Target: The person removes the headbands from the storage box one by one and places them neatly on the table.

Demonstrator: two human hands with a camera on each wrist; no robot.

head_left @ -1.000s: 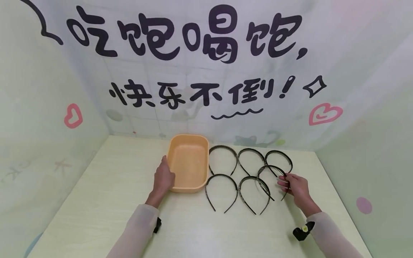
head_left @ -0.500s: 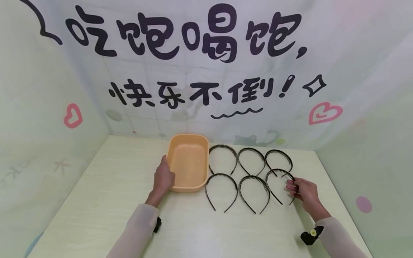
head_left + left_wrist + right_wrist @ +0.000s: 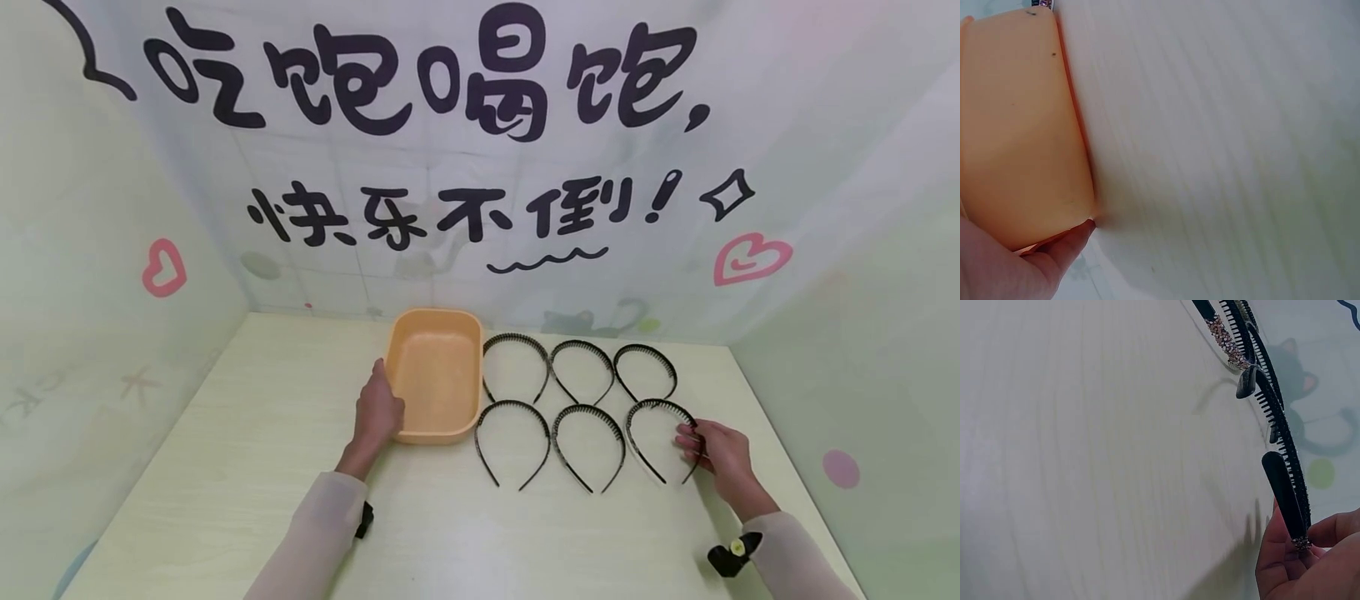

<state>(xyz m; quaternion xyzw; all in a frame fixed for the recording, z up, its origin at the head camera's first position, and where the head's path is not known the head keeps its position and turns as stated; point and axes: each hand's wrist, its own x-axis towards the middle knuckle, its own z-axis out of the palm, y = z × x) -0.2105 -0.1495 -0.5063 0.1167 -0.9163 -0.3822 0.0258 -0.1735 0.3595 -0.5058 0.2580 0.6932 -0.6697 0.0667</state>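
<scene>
The left hand point(image 3: 378, 410) rests against the near-left corner of the orange tub point(image 3: 437, 377), palm to the outer wall w/ fingers pointing away from the person; the left wrist view shows a fingertip touching the tub's lower edge where it meets the table point(image 3: 225, 467). Whether the fingers actually curl over the rim can't be told from these views. The forearm, in a pale sleeve, runs back toward the lower middle of the head view.

The right hand point(image 3: 716, 454) reaches in from the lower right, wrist slightly bent, and pinches the right leg of the nearest-right headband point(image 3: 663, 433) (black, toothed like a comb). In the right wrist view the fingers point(image 3: 1285, 565) close around the band's tip, which has a small glittery bit by the grip. That headband lies on the table at the right end of the front row of three; three more headbands point(image 3: 577, 371) sit in a back row just behind, approx. in line. The tub stands just left of both rows, near but not touching the closest band as far as can be seen.

A printed backdrop point(image 3: 480, 167) w/ large black characters and pink hearts rises behind the table.
</scene>
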